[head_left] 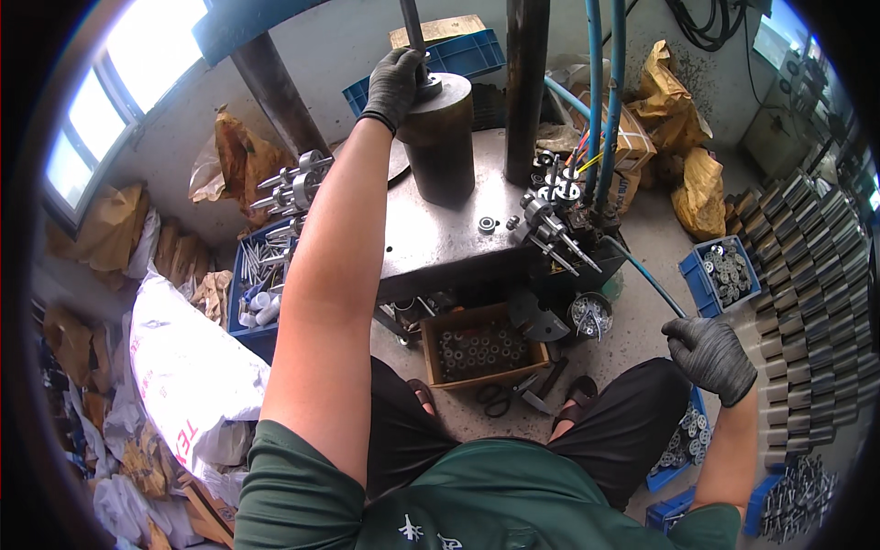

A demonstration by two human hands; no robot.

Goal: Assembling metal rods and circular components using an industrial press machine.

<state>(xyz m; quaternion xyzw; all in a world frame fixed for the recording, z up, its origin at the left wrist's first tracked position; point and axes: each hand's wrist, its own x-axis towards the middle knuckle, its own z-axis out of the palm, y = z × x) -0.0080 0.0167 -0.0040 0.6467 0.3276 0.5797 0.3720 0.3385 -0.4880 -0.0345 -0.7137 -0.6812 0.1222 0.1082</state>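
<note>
Cluttered workshop floor surrounds a grey steel press table point(440, 229), with brown paper sacks and blue bins of small metal parts about. On the table stands an upright dark steel cylinder point(440, 137), its long axis vertical. At arm's length ahead, the gloved left hand point(394, 84) curls over a small part on the cylinder's top. The gloved right hand point(713, 356) hangs loosely closed by the right knee, holding nothing visible, well away.
</note>
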